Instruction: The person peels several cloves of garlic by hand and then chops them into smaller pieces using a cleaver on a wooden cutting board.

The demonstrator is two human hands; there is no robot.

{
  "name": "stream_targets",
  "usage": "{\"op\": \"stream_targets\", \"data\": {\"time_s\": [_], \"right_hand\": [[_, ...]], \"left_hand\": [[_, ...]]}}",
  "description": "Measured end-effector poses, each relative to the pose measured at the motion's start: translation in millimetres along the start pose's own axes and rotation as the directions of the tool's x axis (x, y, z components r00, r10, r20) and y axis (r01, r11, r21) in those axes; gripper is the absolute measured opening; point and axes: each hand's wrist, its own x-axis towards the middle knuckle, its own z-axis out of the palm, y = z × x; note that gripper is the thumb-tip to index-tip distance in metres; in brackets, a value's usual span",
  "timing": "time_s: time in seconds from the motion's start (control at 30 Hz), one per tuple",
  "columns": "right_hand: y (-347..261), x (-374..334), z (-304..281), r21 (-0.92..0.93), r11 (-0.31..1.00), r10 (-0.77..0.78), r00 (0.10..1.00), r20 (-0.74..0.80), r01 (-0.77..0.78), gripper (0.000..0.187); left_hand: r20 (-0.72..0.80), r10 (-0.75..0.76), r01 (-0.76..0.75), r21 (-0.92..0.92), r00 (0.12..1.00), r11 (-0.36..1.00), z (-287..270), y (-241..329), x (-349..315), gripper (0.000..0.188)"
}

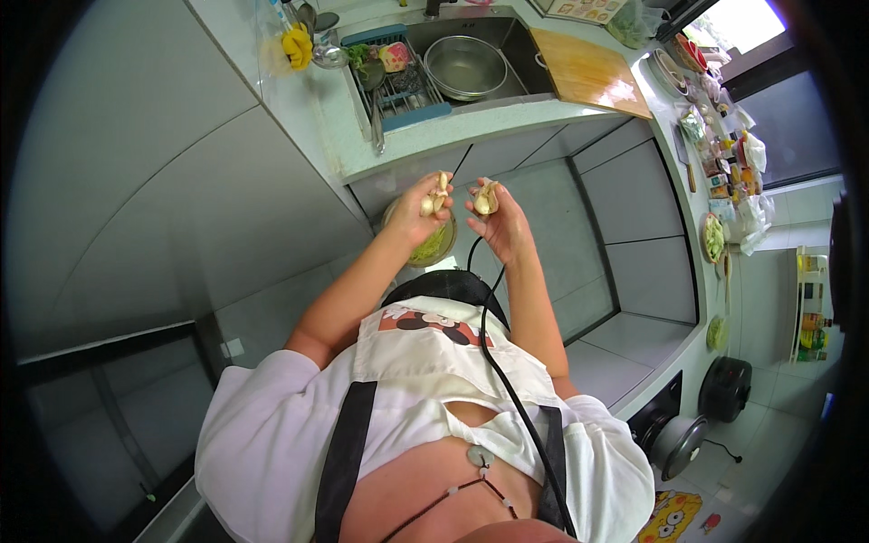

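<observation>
My left hand [415, 206] is closed around several garlic cloves [436, 199], which show pale between the thumb and fingers. A little to its right, my right hand [510, 228] holds a piece of a garlic bulb [486, 198] with papery skin, gripped at the fingertips. The two hands are apart, in front of my apron and short of the counter edge. Below my left hand stands a round bin [444, 256] with green scraps in it, partly hidden by the hand and forearm.
Ahead is a sink [525, 68] with a metal colander [466, 68] and a dish rack [416, 116] holding vegetables and a ladle. A wooden cutting board [588, 72] lies right of it. Bottles, bags and a knife [685, 163] line the right counter. A black cable [507, 385] hangs over my front.
</observation>
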Motion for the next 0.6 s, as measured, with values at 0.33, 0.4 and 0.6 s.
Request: {"op": "stream_targets", "data": {"time_s": [0.33, 0.4, 0.6], "right_hand": [[-2, -8, 7, -0.288, 0.951, -0.125, 0.992, -0.02, 0.114, 0.055], [4, -5, 4, -0.479, 0.87, -0.159, 0.986, -0.051, 0.115, 0.056], [16, 0, 0, -0.709, 0.688, -0.296, 0.952, -0.078, 0.156, 0.039]], "left_hand": [[0.053, -0.072, 0.073, -0.011, 0.996, 0.997, 5, 9, -6, 0.03], [0.066, -0.068, 0.068, -0.001, 0.996, 0.998, 4, 9, -6, 0.032], [0.03, -0.034, 0.028, 0.156, 0.999, 0.987, 0, 6, -6, 0.032]]}}
